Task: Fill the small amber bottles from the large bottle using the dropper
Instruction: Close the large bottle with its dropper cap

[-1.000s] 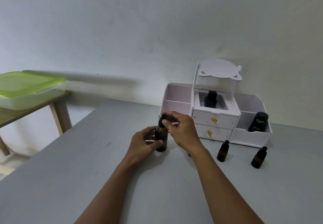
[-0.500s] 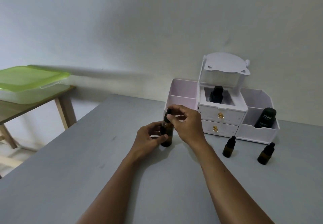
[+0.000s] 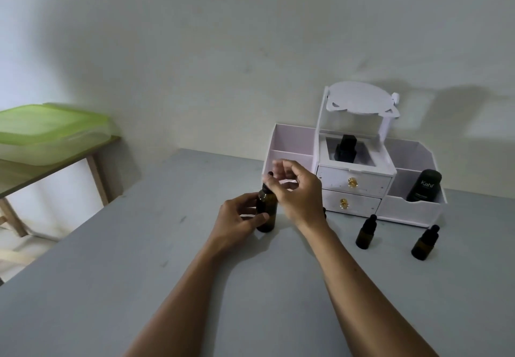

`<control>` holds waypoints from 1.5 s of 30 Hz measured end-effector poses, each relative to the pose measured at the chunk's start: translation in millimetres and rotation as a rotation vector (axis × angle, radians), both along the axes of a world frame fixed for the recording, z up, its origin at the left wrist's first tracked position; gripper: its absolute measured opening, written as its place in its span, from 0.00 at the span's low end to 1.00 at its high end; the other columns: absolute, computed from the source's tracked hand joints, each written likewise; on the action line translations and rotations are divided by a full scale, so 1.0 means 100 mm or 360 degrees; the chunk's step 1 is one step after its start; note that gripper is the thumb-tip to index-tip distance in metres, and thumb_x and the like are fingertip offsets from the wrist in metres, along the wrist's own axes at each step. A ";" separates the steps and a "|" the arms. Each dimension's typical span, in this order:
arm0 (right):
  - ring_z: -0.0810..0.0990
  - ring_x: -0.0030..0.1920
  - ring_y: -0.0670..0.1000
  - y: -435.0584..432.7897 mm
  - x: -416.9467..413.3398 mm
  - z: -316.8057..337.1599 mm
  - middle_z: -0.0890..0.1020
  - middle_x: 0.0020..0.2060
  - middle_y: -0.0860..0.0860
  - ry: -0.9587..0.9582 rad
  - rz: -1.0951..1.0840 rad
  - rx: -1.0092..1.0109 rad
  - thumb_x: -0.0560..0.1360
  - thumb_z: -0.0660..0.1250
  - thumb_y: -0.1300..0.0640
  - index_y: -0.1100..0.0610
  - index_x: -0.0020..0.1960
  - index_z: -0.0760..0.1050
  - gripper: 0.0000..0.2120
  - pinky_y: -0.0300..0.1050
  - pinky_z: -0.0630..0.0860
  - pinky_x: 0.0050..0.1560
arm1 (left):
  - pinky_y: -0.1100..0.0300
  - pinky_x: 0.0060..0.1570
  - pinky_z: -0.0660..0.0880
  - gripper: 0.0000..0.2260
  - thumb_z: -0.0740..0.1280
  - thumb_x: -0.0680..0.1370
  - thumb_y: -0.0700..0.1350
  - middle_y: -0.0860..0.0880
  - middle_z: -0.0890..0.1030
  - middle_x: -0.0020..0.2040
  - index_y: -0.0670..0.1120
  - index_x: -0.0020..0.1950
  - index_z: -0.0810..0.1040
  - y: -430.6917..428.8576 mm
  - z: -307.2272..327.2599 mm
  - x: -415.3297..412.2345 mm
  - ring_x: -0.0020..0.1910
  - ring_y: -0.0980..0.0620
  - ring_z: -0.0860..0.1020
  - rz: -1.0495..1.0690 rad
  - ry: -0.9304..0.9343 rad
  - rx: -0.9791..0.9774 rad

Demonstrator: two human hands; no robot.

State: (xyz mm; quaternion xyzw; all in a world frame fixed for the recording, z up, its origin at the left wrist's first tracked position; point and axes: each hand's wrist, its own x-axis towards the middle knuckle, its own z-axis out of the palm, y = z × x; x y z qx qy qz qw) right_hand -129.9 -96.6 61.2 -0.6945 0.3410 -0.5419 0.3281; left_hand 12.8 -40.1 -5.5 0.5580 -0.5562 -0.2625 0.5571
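I had one view only: a wide-angle camera on the person's head, looking forward and down across the grey table (image 3: pixel 111 287) to the wall (image 3: pixel 195 50) behind, close above its near end.

Reaches in with bare forearms from 7 and 5 o'clock, converging near centre. Grips the large bottle (image 3: pixel 266 215) with the left hand (image 3: pixel 239 221), thumb in front. Pinches the dropper (image 3: pixel 269 174) from above with right hand (image 3: pixel 299 196) fingers (image 3: pixel 279 165), wrist arched.
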 end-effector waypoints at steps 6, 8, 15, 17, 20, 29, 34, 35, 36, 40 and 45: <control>0.85 0.40 0.47 -0.02 -0.01 -0.02 0.86 0.39 0.49 0.0038 -0.0005 -0.0001 0.69 0.78 0.60 0.57 0.47 0.83 0.08 0.46 0.83 0.46 | 0.62 0.52 0.80 0.20 0.74 0.73 0.40 0.52 0.86 0.53 0.49 0.64 0.82 -0.01 0.00 0.01 0.53 0.56 0.84 -0.0006 -0.0016 -0.0014; 0.84 0.42 0.48 -0.01 -0.01 -0.02 0.86 0.41 0.49 0.0005 0.0001 0.0010 0.69 0.78 0.59 0.56 0.48 0.82 0.09 0.43 0.82 0.46 | 0.62 0.52 0.80 0.20 0.74 0.73 0.40 0.52 0.86 0.53 0.49 0.64 0.81 -0.01 0.00 0.01 0.53 0.56 0.85 -0.0012 -0.0010 -0.0014; 0.84 0.39 0.47 -0.02 -0.02 -0.04 0.86 0.39 0.48 0.0070 0.0015 -0.0005 0.68 0.78 0.60 0.56 0.47 0.84 0.09 0.41 0.81 0.44 | 0.64 0.50 0.80 0.19 0.74 0.72 0.39 0.51 0.86 0.53 0.48 0.63 0.82 0.00 0.00 0.00 0.52 0.56 0.85 -0.0009 0.0013 -0.0030; 0.84 0.41 0.47 -0.02 -0.02 -0.03 0.86 0.41 0.48 0.0030 0.0014 0.0026 0.68 0.79 0.58 0.55 0.47 0.82 0.10 0.40 0.81 0.44 | 0.65 0.50 0.79 0.19 0.74 0.73 0.39 0.51 0.86 0.53 0.48 0.63 0.82 0.00 0.00 0.00 0.52 0.56 0.84 -0.0009 0.0007 -0.0028; 0.84 0.47 0.47 -0.01 -0.03 -0.04 0.86 0.46 0.48 -0.0009 0.0104 0.0102 0.72 0.74 0.61 0.55 0.53 0.83 0.10 0.47 0.82 0.51 | 0.64 0.50 0.80 0.19 0.74 0.73 0.38 0.51 0.86 0.53 0.48 0.63 0.82 0.00 0.00 0.00 0.52 0.56 0.84 -0.0005 0.0013 -0.0029; 0.83 0.46 0.45 0.00 -0.02 -0.07 0.85 0.45 0.47 -0.0028 0.0085 0.0086 0.71 0.76 0.59 0.54 0.52 0.82 0.11 0.42 0.82 0.49 | 0.64 0.50 0.80 0.21 0.73 0.70 0.44 0.51 0.87 0.52 0.48 0.63 0.82 0.01 0.02 -0.01 0.51 0.55 0.85 -0.0018 0.0025 -0.0012; 0.85 0.42 0.46 -0.01 -0.02 -0.07 0.87 0.41 0.48 0.0033 0.0060 0.0068 0.70 0.75 0.62 0.55 0.50 0.84 0.09 0.47 0.83 0.49 | 0.63 0.51 0.80 0.20 0.73 0.72 0.41 0.51 0.86 0.53 0.48 0.64 0.82 0.02 0.03 -0.01 0.52 0.56 0.85 -0.0024 0.0007 -0.0011; 0.84 0.41 0.47 -0.01 -0.02 -0.06 0.86 0.40 0.49 0.0031 0.0046 0.0057 0.69 0.77 0.61 0.56 0.48 0.84 0.09 0.44 0.82 0.47 | 0.63 0.51 0.80 0.20 0.73 0.72 0.41 0.51 0.86 0.53 0.48 0.64 0.82 0.03 0.02 -0.01 0.52 0.56 0.85 -0.0021 0.0003 -0.0007; 0.84 0.40 0.47 -0.01 -0.01 -0.06 0.86 0.39 0.49 0.0026 0.0038 0.0045 0.68 0.79 0.60 0.56 0.47 0.83 0.10 0.42 0.81 0.45 | 0.63 0.51 0.80 0.20 0.73 0.72 0.42 0.52 0.86 0.53 0.49 0.63 0.82 0.03 0.02 -0.01 0.52 0.56 0.85 -0.0017 0.0001 -0.0006; 0.82 0.45 0.46 0.01 -0.01 -0.05 0.84 0.43 0.47 -0.0023 0.0060 0.0053 0.69 0.77 0.58 0.53 0.52 0.81 0.12 0.39 0.80 0.46 | 0.64 0.50 0.80 0.19 0.74 0.73 0.41 0.52 0.86 0.53 0.50 0.64 0.82 0.03 0.02 -0.02 0.52 0.56 0.85 -0.0008 0.0003 0.0005; 0.85 0.44 0.46 -0.01 0.00 -0.08 0.87 0.43 0.48 0.0026 0.0060 0.0069 0.72 0.73 0.63 0.54 0.52 0.85 0.10 0.48 0.83 0.51 | 0.64 0.49 0.80 0.19 0.73 0.74 0.37 0.51 0.87 0.52 0.48 0.63 0.82 0.03 0.03 -0.03 0.51 0.56 0.85 0.0009 0.0030 0.0015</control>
